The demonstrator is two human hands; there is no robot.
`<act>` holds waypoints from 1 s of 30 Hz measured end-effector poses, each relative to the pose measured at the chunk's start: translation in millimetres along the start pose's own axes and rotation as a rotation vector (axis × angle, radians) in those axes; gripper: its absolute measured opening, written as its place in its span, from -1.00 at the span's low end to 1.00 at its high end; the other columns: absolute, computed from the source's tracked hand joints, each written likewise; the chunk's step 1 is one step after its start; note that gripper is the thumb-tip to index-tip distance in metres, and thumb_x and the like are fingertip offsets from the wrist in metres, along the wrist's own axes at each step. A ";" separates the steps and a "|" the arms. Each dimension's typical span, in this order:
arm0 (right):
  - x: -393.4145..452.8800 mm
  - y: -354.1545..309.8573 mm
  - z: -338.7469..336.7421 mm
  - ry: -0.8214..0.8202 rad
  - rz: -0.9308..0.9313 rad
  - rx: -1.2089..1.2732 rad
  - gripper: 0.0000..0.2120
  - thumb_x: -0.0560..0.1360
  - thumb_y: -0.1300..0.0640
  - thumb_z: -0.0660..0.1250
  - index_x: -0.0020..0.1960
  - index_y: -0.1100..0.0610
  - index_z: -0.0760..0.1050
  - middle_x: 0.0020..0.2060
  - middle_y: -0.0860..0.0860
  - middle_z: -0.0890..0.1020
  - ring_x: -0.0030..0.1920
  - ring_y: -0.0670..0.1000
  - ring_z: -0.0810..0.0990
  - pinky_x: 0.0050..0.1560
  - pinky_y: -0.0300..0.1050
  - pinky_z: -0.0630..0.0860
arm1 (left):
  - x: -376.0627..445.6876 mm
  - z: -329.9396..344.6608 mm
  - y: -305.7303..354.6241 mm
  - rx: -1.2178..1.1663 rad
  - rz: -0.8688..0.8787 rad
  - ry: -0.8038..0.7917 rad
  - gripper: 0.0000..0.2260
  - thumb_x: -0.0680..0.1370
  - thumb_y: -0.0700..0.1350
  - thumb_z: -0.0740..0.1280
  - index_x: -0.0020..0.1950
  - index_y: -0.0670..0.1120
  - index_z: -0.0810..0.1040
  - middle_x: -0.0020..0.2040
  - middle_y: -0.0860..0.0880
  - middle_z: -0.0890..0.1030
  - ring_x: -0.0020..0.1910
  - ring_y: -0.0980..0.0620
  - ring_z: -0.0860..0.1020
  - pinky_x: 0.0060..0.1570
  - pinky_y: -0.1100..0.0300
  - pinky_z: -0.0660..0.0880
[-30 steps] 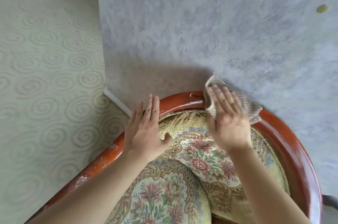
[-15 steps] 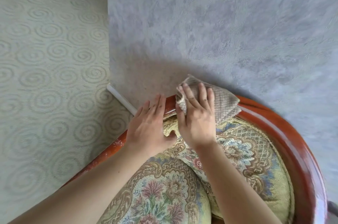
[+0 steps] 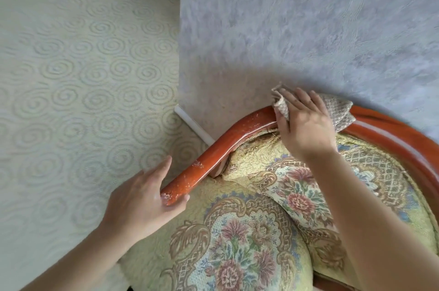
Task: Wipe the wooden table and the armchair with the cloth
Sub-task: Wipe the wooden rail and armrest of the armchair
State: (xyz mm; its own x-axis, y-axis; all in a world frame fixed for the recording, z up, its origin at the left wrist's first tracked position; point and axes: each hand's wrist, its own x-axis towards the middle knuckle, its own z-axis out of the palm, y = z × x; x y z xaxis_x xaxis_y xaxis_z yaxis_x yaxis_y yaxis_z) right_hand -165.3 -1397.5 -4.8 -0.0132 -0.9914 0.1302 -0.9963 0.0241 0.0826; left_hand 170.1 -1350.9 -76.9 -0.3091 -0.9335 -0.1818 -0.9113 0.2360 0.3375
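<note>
right hand: my right hand (image 3: 306, 126) is flat on the cloth (image 3: 339, 112), fingers pretty much straight, pressing it down onto the top of the armchair's wooden frame (image 3: 225, 148). not really a grip, more a palm-and-fingers press

cloth: beige, knobbly weave, bunched up under my right hand. one corner sticks out past my fingertips toward the wall, the other end pokes out on the far side of the hand along the rail

left hand: my left hand (image 3: 142, 198) is down at the lower end of the rail, well apart from the right one. thumb sits on the seat side, fingers run along the outer side, so it's wrapped loosely around the wood

armchair: the armchair (image 3: 237, 238) is right under both arms. reddish glossy rail curving from my left hand up to the right and on around. some pale scuffs on the wood near my left thumb

cushion: floral tapestry cushion (image 3: 301, 195) between my forearms, leaning against the backrest

wall: lilac textured wall (image 3: 297, 29) just beyond my right fingertips

floor: swirl-pattern carpet (image 3: 83, 76) out past my left hand, white skirting strip (image 3: 193, 125) where it meets the wall
</note>
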 end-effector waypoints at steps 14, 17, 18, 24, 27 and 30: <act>-64.6 -131.2 64.2 -0.249 -0.211 0.213 -0.44 0.63 -0.15 -0.20 0.57 0.06 -0.02 0.58 -0.04 0.10 0.59 0.07 -0.17 0.57 0.07 -0.21 | -73.7 9.7 -34.8 -0.055 -0.172 0.003 -0.14 0.34 0.57 0.19 0.55 0.17 0.31 0.01 0.24 0.60 -0.05 0.17 0.59 -0.20 0.26 0.48; -90.1 -172.4 69.8 -0.283 -0.251 0.337 -0.41 0.62 -0.15 -0.21 0.58 0.06 0.07 0.57 -0.02 0.15 0.59 0.07 -0.14 0.57 0.10 -0.16 | -77.5 11.8 -38.5 -0.063 -0.189 0.014 -0.25 0.38 0.47 0.31 0.50 0.17 0.39 -0.06 0.23 0.60 -0.14 0.19 0.58 -0.24 0.26 0.51; -96.1 -180.7 69.4 -0.283 -0.255 0.376 -0.40 0.63 -0.15 -0.19 0.58 0.09 0.12 0.56 -0.01 0.17 0.59 0.07 -0.12 0.57 0.12 -0.13 | -78.7 12.9 -39.4 -0.072 -0.197 0.014 -0.29 0.40 0.44 0.32 0.49 0.18 0.40 -0.07 0.23 0.61 -0.17 0.21 0.59 -0.25 0.25 0.53; -88.0 -156.5 66.6 -0.353 -0.424 0.065 -0.39 0.58 -0.15 -0.30 0.59 0.00 -0.26 0.57 -0.07 -0.17 0.56 -0.02 -0.28 0.55 0.01 -0.30 | -82.9 16.2 -44.2 -0.130 -0.232 0.075 -0.57 0.38 0.31 0.48 0.18 0.19 0.60 -0.22 0.23 0.64 -0.31 0.18 0.60 -0.37 0.29 0.44; -65.8 -120.2 60.6 -0.334 -0.344 -0.075 -0.40 0.57 -0.15 -0.35 0.54 0.01 -0.39 0.57 -0.05 -0.27 0.54 0.00 -0.36 0.54 0.01 -0.33 | -80.6 14.7 -44.3 -0.139 -0.267 0.055 -0.61 0.35 0.33 0.48 0.11 0.23 0.61 -0.31 0.30 0.56 -0.34 0.21 0.55 -0.37 0.33 0.35; -43.1 -80.1 47.1 -0.252 -0.242 -0.122 -0.43 0.60 -0.18 -0.34 0.54 0.00 -0.37 0.57 -0.08 -0.23 0.55 -0.02 -0.32 0.54 -0.02 -0.31 | -78.5 15.2 -45.6 -0.135 -0.280 0.029 -0.60 0.35 0.36 0.47 0.12 0.26 0.60 -0.32 0.31 0.56 -0.32 0.25 0.55 -0.36 0.30 0.40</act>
State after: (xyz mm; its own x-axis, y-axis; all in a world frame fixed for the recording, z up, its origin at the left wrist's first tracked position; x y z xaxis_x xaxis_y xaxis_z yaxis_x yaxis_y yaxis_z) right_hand -88.9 -1362.7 -63.5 0.1859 -0.9705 -0.1534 -0.9558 -0.2148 0.2007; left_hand 231.8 -1284.3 -92.1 -0.0412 -0.9649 -0.2595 -0.9148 -0.0680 0.3982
